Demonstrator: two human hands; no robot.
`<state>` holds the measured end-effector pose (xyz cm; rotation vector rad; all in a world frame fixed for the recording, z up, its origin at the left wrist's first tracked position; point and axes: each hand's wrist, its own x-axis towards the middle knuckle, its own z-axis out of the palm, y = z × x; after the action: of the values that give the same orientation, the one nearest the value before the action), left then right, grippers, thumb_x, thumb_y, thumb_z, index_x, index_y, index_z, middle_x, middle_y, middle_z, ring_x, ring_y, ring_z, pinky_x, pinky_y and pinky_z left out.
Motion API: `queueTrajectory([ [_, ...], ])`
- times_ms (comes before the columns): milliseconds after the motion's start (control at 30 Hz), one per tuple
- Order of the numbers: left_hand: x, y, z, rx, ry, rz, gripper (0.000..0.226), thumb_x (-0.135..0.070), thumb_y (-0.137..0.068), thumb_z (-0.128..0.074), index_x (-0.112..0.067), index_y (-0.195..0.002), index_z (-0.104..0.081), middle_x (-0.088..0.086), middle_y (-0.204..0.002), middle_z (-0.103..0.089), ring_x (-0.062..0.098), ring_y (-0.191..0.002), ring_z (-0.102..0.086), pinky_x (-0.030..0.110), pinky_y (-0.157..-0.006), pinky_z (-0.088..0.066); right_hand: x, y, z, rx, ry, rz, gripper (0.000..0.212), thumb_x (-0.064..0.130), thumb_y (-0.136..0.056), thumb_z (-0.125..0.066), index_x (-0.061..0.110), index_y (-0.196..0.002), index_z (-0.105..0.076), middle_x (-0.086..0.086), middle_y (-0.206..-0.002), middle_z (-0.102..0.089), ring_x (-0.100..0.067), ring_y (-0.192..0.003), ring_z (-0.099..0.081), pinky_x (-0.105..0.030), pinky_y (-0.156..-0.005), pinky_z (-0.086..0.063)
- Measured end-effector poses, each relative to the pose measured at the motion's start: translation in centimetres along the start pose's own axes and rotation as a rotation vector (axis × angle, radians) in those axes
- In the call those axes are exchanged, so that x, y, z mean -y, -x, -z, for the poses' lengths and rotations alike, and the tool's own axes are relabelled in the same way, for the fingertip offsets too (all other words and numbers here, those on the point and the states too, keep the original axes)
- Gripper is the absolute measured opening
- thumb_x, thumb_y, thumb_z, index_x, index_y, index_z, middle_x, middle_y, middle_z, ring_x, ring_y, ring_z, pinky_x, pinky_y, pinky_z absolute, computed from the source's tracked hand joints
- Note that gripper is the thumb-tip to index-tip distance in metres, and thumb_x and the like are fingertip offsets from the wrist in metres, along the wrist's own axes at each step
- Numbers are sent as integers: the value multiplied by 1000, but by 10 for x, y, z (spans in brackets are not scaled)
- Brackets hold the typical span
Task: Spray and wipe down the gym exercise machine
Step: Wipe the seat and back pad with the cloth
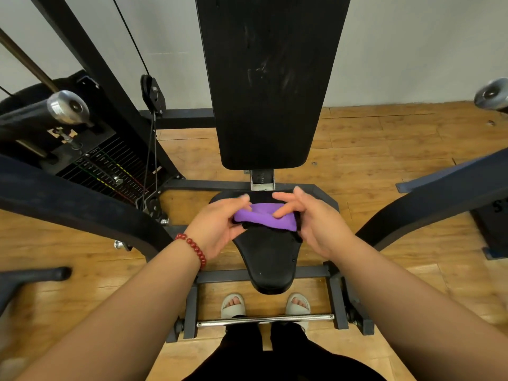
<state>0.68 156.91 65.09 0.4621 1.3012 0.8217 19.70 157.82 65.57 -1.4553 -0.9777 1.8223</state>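
Note:
A folded purple cloth (pixel 264 219) with a black underside is held above the rear of the machine's black seat (pixel 270 259). My left hand (pixel 217 225) grips the cloth's left end, and a red bead bracelet circles that wrist. My right hand (pixel 308 218) holds the right end, thumb on top of the purple fold. The tall black backrest pad (pixel 270 78) rises straight ahead, with smeared marks on its surface. No spray bottle is in view.
Padded machine arms (pixel 68 204) curve in from both sides, each with a metal-capped handle (pixel 68 107). The weight stack (pixel 110 169) and cable stand at left. A steel footbar (pixel 264 320) crosses the frame near my sandalled feet. Wooden floor lies all around.

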Motion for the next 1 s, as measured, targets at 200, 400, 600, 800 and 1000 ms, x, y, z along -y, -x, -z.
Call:
queueTrajectory([
  [200, 21, -11, 2, 30, -237, -74, 37, 6, -88, -61, -25, -108, -58, 9, -121, -60, 20, -109, -62, 33, -90, -55, -28, -22, 2, -144, 194, -103, 29, 15, -81, -78, 24, -105, -63, 0, -111, -64, -16, -101, -64, -34, -86, -58],
  [400, 49, -35, 10, -59, -357, -104, 40, -11, -94, -61, -27, -129, -51, -8, -118, -61, 10, -111, -60, 28, -94, -52, -48, -38, 9, -175, 279, -131, 12, 18, -89, -70, 19, -97, -61, -3, -103, -59, -19, -98, -62, -27, -67, -53],
  [600, 84, -66, 31, -120, -692, -90, 31, -23, -103, -43, -27, -132, -54, -11, -125, -56, 1, -107, -52, 7, -87, -40, -78, -52, 22, -220, 960, 148, 52, 19, -99, -54, 27, -148, -39, 2, -134, -56, -17, -117, -57, -25, -88, -50],
  [800, 123, -92, 43, 40, -971, -145, 35, -20, -104, -40, -22, -136, -54, -6, -143, -47, 5, -132, -39, 15, -106, -24, -137, -60, 7, 197, 1546, 178, 57, 16, -104, -35, 21, -156, -13, 1, -164, -10, -12, -150, -12, -28, -118, -19],
  [1000, 149, -115, 57, 124, -1257, -348, 44, -24, -105, -35, -21, -149, -36, -9, -158, -26, 4, -146, -9, 19, -115, 0, -172, -62, 0, 51, 1441, 232, 60, 45, -92, -54, 17, -144, -47, -4, -146, -49, -25, -136, -45, -39, -107, -38],
])
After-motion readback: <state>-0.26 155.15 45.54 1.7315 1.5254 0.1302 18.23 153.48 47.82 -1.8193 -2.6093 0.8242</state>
